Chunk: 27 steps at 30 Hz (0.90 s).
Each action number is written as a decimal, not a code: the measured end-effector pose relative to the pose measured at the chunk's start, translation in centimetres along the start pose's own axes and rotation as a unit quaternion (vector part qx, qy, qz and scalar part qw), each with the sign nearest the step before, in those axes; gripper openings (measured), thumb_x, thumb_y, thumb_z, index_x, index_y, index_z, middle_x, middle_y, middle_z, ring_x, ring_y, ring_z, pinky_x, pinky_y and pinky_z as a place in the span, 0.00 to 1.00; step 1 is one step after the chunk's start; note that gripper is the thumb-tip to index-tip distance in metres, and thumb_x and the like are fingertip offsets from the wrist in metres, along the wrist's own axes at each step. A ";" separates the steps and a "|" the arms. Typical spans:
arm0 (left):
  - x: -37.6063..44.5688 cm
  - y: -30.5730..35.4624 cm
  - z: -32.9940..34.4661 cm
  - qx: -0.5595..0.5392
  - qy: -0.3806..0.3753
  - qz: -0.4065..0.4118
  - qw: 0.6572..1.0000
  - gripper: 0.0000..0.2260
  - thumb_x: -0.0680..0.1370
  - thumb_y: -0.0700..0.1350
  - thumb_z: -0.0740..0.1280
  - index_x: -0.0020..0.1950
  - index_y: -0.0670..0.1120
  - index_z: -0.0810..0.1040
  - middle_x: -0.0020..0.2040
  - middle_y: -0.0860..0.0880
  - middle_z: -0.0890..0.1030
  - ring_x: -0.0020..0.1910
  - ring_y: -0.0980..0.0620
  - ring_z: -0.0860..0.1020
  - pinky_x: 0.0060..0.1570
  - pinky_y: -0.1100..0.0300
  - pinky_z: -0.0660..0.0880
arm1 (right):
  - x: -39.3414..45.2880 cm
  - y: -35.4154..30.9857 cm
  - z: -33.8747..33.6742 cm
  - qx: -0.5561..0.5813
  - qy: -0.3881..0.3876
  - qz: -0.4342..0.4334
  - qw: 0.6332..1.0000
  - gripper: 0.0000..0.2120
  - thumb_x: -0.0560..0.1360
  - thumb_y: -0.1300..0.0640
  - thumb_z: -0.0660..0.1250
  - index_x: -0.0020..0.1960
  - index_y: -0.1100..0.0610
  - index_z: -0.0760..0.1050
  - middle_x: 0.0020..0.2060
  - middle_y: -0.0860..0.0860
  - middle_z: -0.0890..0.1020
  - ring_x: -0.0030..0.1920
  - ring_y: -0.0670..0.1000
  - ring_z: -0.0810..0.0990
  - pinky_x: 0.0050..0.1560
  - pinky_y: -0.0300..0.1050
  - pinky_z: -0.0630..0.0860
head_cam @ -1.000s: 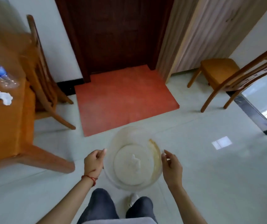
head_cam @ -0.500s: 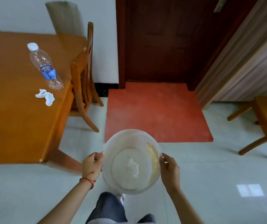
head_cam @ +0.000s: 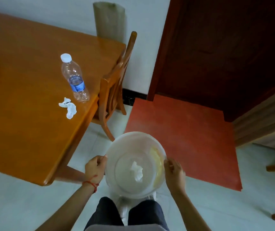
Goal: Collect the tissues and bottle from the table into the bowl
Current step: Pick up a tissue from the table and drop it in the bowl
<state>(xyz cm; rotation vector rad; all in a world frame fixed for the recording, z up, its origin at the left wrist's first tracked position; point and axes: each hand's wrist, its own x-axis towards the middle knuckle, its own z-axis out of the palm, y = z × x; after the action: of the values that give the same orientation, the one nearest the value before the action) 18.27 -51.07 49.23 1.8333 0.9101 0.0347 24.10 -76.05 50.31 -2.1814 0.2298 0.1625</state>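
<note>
Bare forearms, red string bracelet [head_cam: 91, 182] (left wrist), dark trousers [head_cam: 126, 214], white shoes [head_cam: 125, 209]

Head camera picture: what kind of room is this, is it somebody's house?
Most likely a dining area in a home. There is a wooden table with a matching wooden chair pushed up to it, a dark wooden door with a red mat in front, and a pale tiled floor.

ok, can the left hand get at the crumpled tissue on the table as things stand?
Probably not yet. The left hand is shut on the bowl rim, as is the right hand. The tissue lies in the open beside the bottle, nothing over it, but looks beyond reach without stepping closer.
</note>
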 end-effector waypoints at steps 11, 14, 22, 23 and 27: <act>0.4 2.3 3.0 -0.064 0.183 -0.103 0.976 0.15 0.77 0.47 0.62 0.32 0.42 0.76 0.33 0.42 0.77 0.34 0.47 0.73 0.40 0.58 0.69 | 12.3 -4.8 1.5 -0.049 -0.207 -0.118 0.970 0.08 0.76 0.59 0.61 0.50 0.58 0.79 0.38 0.55 0.80 0.40 0.56 0.78 0.41 0.49 0.74; -0.1 2.6 3.8 -0.062 0.239 -0.129 0.960 0.17 0.77 0.48 0.61 0.33 0.41 0.78 0.32 0.42 0.78 0.32 0.49 0.73 0.37 0.60 0.67 | 14.4 -6.1 2.2 -0.057 -0.265 -0.136 0.953 0.10 0.77 0.56 0.60 0.53 0.55 0.78 0.38 0.49 0.79 0.42 0.52 0.78 0.44 0.46 0.74; -2.0 1.9 3.5 -0.100 0.330 -0.189 0.919 0.18 0.77 0.48 0.62 0.35 0.35 0.79 0.36 0.36 0.80 0.35 0.42 0.74 0.41 0.56 0.68 | 16.0 -8.2 6.1 -0.098 -0.355 -0.195 0.909 0.12 0.77 0.55 0.60 0.58 0.53 0.76 0.46 0.49 0.80 0.46 0.51 0.77 0.47 0.41 0.69; -2.0 1.5 3.4 -0.104 0.339 -0.197 0.914 0.17 0.77 0.47 0.62 0.35 0.37 0.79 0.36 0.37 0.80 0.36 0.43 0.74 0.41 0.56 0.68 | 16.0 -8.4 6.7 -0.103 -0.361 -0.203 0.904 0.12 0.77 0.55 0.60 0.58 0.53 0.76 0.46 0.50 0.80 0.46 0.51 0.77 0.46 0.38 0.69; -1.7 0.3 2.4 -0.127 0.351 -0.222 0.901 0.15 0.77 0.48 0.62 0.34 0.42 0.78 0.34 0.41 0.79 0.35 0.46 0.74 0.41 0.58 0.68 | 15.7 -9.4 9.0 -0.120 -0.374 -0.224 0.892 0.12 0.77 0.54 0.61 0.58 0.54 0.76 0.47 0.53 0.81 0.45 0.49 0.76 0.45 0.37 0.68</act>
<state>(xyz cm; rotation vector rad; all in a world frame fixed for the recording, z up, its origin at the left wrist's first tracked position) 18.23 -54.03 48.99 1.3286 1.7234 0.5326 41.18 -65.03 49.34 -2.1761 -0.7575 0.7744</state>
